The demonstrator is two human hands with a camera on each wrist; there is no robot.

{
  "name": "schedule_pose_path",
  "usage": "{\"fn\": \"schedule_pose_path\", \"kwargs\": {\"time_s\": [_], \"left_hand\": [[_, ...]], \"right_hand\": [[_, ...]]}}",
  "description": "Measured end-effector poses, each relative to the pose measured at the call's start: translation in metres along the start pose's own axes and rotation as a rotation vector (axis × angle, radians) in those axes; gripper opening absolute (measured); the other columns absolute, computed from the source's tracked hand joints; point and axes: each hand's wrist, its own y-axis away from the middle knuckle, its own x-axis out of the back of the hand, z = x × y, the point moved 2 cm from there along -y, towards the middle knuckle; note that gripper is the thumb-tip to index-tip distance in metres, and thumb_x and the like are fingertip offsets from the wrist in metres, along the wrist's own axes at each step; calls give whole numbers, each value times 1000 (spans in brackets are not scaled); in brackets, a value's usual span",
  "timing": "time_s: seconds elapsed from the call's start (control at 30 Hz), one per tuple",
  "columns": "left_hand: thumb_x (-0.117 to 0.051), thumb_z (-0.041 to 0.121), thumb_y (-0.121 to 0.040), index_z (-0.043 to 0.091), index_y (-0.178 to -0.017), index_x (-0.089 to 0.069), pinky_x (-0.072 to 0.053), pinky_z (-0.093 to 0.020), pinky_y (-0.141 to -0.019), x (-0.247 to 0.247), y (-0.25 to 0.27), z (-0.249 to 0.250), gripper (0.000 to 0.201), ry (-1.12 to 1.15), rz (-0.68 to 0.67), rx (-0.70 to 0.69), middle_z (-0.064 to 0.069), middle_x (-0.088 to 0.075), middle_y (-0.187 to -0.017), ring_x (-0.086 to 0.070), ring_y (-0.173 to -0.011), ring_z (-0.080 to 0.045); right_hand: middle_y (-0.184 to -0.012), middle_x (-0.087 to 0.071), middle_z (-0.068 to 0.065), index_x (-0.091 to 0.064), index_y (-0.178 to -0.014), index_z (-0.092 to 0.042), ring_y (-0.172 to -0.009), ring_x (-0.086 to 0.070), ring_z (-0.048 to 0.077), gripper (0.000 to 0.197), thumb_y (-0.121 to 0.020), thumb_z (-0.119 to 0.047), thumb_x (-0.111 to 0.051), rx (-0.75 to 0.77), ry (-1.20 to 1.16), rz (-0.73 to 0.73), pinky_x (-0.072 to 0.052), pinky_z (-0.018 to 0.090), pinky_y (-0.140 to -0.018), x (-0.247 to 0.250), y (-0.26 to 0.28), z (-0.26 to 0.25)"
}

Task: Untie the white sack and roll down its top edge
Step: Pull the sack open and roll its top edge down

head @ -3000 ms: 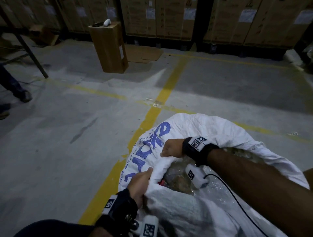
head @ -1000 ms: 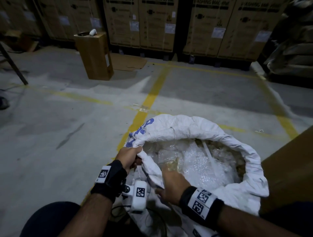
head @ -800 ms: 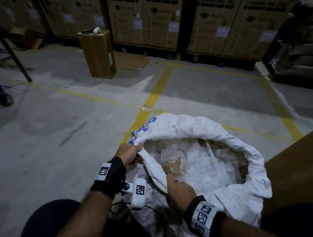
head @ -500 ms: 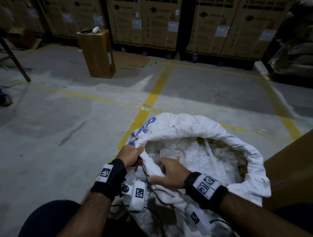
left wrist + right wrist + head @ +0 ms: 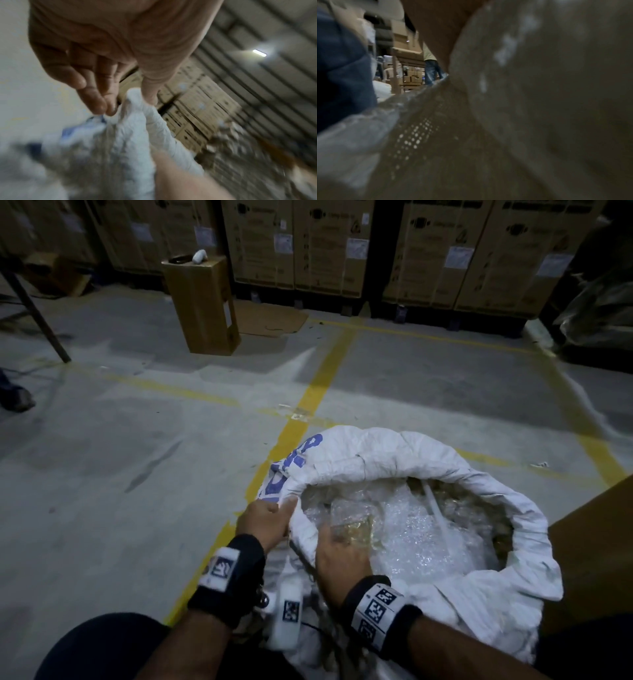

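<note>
Our left hand (image 5: 265,522) pinches the white sack (image 5: 363,460) rim; our right hand (image 5: 342,556) grips its near edge. Uneven rolling could spill the bubble wrap (image 5: 421,529).

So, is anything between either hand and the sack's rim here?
Nothing visible. The left hand already pinches the near-left edge of the white sack, thumb and fingers on the fabric. The right hand lies on the near rim, fingers reaching over toward the bubble wrap inside; its grip is hidden.
</note>
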Motion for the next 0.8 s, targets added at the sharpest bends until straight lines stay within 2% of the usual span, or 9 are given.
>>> {"fn": "schedule_pose_path", "kwargs": {"time_s": [0.07, 0.17, 0.27, 0.33, 0.4, 0.47, 0.57, 0.67, 0.8], "left_hand": [[-55, 53, -82, 10, -72, -60, -43, -30, -66, 5, 15, 0, 45, -466, 152, -82, -5, -64, -73, -63, -81, -30], [-52, 56, -85, 7, -93, -65, -46, -31, -76, -6, 28, -2, 51, -642, 113, -85, -12, -69, -98, -62, -99, -32], [-51, 64, -83, 7, -103, -60, -46, -31, -78, -20, 28, 1, 61, -661, 88, -76, -13, -67, -106, -61, -102, -32], [-55, 61, -83, 7, -107, -58, -47, -32, -81, -26, 26, 1, 59, -661, 76, -44, -13, -65, -111, -61, -105, -32], [-57, 51, -86, 5, -111, -59, -47, -33, -86, -32, 23, -1, 52, -645, 35, -23, -15, -63, -117, -59, -109, -33], [-56, 41, -89, 2, -115, -58, -46, -34, -89, -33, 17, -5, 46, -562, 7, 2, -17, -61, -120, -57, -113, -33], [-54, 36, -92, -1, -112, -61, -44, -31, -82, -30, 13, -12, 43, -418, -23, 51, -19, -63, -116, -58, -109, -34], [-54, 24, -92, -2, -101, -65, -48, -27, -66, -31, 8, -22, 30, -19, -31, 118, -20, -66, -101, -63, -84, -32], [-48, 11, -96, 4, -90, -57, -53, -22, -43, -38, 16, -21, 13, 544, -88, 348, -15, -60, -80, -57, -64, -22]], "right_hand": [[-73, -71, 10, -43, -110, -4, -59, -69, 23, 31, -85, -14, -59, 3, 41, 7, -51, 30, -49, 4, 0, -7], [-36, -55, 4, -37, -80, -12, -25, -51, 16, 34, -64, -18, -66, 35, 30, -72, -35, 18, -28, -4, 2, -11], [-84, -71, 15, -39, -114, -2, -71, -70, 27, 35, -86, -18, -51, -36, 34, -104, -52, 32, -61, -4, 8, -12], [-118, -60, 19, -18, -140, 4, -103, -62, 32, 60, -93, -20, -47, 0, 45, -182, -44, 41, -86, -13, 18, -11], [-128, -51, 19, -5, -145, 4, -110, -57, 32, 87, -85, -24, -61, -11, 20, -229, -40, 42, -91, -13, 31, -11], [-131, -48, 16, -9, -146, -1, -112, -55, 32, 90, -82, -30, -65, -30, -54, -234, -40, 42, -92, -13, 40, -6], [-115, -58, 6, -37, -130, -17, -101, -59, 27, 57, -85, -46, -55, -88, -467, -161, -44, 34, -83, -2, 49, 20], [-77, -59, -4, -55, -93, -20, -67, -51, 9, 14, -89, -33, -56, -155, -600, -29, -42, 23, -64, 18, 62, 56], [-66, -64, -4, -63, -68, -23, -58, -53, 2, 12, -77, -17, -68, -227, -653, -31, -44, 15, -61, 29, 77, 85]]}}
